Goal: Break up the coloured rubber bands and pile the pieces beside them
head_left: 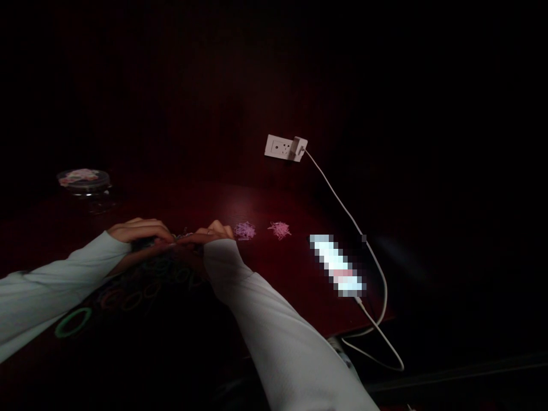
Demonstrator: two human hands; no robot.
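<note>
My left hand (pixel 143 231) and my right hand (pixel 209 234) almost meet over the dark red table. Their fingers are bent and pinched together at the tips. Small multicoloured bits show between the fingertips, too dim to name. Just right of my right hand lies a purple pile (pixel 245 230) of thin strands like small elastic bands, with a similar pink pile (pixel 279 230) beyond it. Under my forearms are several coloured rings, hard to see in shadow; a green ring (pixel 73 322) is clearest.
A clear round jar (pixel 88 185) with pinkish bits on its lid stands at the back left. On the right lies a lit phone (pixel 337 265), blurred out. Its white cable (pixel 353 220) runs to a charger (pixel 298 146) in the wall socket (pixel 278 147) and loops past the table edge.
</note>
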